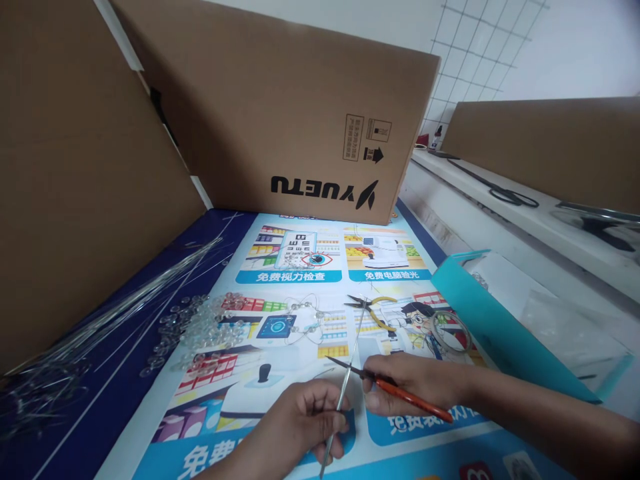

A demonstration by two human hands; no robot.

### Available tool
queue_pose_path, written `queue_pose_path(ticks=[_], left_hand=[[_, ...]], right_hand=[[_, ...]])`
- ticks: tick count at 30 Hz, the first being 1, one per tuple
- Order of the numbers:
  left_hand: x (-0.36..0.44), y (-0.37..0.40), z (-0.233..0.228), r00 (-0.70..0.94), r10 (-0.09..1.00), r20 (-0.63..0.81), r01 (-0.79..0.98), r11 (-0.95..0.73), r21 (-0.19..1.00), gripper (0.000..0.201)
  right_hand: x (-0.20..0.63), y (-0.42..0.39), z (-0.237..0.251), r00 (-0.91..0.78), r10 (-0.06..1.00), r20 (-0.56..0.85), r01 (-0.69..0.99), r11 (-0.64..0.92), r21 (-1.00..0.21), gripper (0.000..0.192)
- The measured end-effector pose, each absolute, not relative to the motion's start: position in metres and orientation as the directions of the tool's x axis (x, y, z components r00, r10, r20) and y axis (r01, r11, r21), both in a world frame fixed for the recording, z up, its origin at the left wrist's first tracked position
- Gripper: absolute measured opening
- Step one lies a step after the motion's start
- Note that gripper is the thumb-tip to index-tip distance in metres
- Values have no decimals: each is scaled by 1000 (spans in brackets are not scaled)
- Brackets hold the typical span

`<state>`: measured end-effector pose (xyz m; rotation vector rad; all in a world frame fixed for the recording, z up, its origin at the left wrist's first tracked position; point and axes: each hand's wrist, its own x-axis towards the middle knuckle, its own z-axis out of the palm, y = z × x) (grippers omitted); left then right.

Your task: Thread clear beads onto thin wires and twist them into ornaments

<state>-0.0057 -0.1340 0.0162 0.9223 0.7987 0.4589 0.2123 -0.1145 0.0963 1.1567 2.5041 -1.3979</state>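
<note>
My left hand (313,421) is closed with thumb and fingers around a thin silvery metal rod (347,380), which slants up and away over the printed sheet. In my right hand (400,380) are red-handled pliers (415,400); their dark pointed jaws lie across the rod, and I cannot tell whether they grip it. Just beyond the hands rest yellow-handled pliers (383,317). A loop of wire with clear beads (307,320) lies left of those pliers. Farther left is a pile of clear beads (205,327).
Long thin wires (145,293) lie along the left side. A coil of wire (467,340) sits near the teal box (480,327), which holds clear plastic. Cardboard (250,113) stands behind and left. Black scissors (513,197) rest on the ledge at right.
</note>
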Motion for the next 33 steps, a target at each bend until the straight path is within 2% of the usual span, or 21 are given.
queue_pose_path(ticks=[11, 19, 24, 26, 28, 31, 33], left_hand=[[-5, -133, 17, 626, 668, -402, -32, 538, 843, 26], [-7, -132, 12, 640, 655, -402, 11, 515, 857, 21], [-5, -132, 10, 659, 625, -418, 32, 532, 846, 21], [-3, -133, 12, 666, 610, -428, 37, 547, 837, 20], [-1, -134, 15, 680, 595, -429, 34, 559, 828, 19], [3, -136, 17, 692, 573, -439, 18, 594, 804, 19], [4, -136, 16, 698, 557, -451, 8, 623, 782, 19]], right_hand=[[214, -114, 93, -718, 583, -380, 637, 330, -697, 29], [214, -114, 90, -704, 597, -385, 652, 328, -683, 28], [211, -115, 94, -683, 599, -419, 669, 281, -688, 28], [211, -117, 95, -659, 594, -462, 674, 194, -713, 26], [212, -119, 92, -609, 569, -552, 673, 3, -739, 22], [217, -123, 82, -564, 452, -691, 642, -287, -711, 20], [220, -125, 75, -551, 406, -729, 625, -378, -683, 17]])
